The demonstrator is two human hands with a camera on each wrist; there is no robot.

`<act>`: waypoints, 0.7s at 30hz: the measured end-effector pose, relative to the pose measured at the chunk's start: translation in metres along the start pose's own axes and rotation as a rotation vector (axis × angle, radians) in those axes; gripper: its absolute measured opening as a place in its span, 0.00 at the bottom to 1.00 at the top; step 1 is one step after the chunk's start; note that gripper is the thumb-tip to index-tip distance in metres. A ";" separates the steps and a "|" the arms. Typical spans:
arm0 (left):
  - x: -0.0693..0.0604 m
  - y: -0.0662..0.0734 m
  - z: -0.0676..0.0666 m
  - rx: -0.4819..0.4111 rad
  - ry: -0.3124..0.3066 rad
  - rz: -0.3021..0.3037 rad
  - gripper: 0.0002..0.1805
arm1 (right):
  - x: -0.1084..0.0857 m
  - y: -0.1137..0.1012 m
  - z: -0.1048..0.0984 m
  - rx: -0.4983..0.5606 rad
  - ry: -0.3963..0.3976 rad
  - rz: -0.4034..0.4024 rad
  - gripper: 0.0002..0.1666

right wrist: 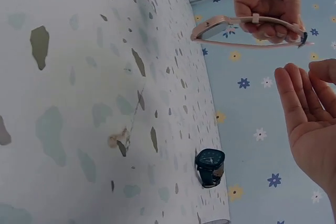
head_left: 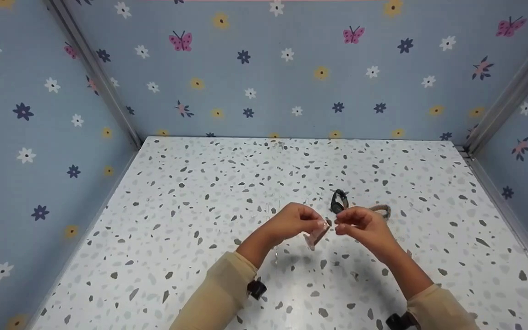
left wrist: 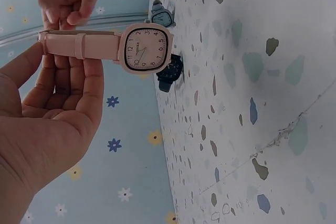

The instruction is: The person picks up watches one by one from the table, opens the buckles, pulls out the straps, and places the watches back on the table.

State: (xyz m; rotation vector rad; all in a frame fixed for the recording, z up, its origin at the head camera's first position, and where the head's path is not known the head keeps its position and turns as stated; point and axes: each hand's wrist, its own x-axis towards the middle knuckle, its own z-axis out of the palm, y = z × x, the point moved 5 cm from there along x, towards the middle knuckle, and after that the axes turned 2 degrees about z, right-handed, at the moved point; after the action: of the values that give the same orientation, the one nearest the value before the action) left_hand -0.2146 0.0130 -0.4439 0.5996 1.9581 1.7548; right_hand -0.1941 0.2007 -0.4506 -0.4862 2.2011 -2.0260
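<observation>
A pink watch with a square face (left wrist: 144, 48) hangs from the left hand (head_left: 291, 223), whose thumb and fingers pinch its strap near the buckle end. In the right wrist view the strap (right wrist: 281, 23) forms a closed, narrow loop, with the watch case (right wrist: 211, 27) at its far end. Close beside the buckle end is the right hand (head_left: 368, 231); its fingers are loosely bent and hold nothing, and a small gap separates them from the strap in the right wrist view.
Beyond the hands, a black watch (head_left: 338, 201) lies on the speckled table (head_left: 209, 183). Another watch with a greyish band (head_left: 384, 210) lies just behind the right hand. Flower-patterned panels (head_left: 264, 68) enclose the table at the back and sides.
</observation>
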 end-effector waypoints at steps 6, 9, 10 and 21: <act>-0.002 0.003 0.001 -0.046 -0.038 0.027 0.09 | -0.001 0.010 0.012 -0.146 -0.106 0.004 0.17; -0.001 0.003 0.002 -0.068 -0.052 0.042 0.10 | 0.000 0.012 0.014 -0.150 -0.126 0.009 0.18; -0.002 0.004 0.002 -0.075 -0.056 0.046 0.10 | 0.000 0.013 0.015 -0.146 -0.130 0.012 0.18; -0.005 0.007 0.001 -0.156 -0.092 0.075 0.12 | 0.000 0.007 0.020 -0.124 -0.137 0.016 0.11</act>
State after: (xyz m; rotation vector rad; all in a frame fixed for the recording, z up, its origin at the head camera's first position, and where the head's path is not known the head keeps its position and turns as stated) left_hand -0.2097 0.0111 -0.4371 0.6942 1.7392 1.8697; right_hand -0.1893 0.1817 -0.4596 -0.5995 2.2485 -1.7987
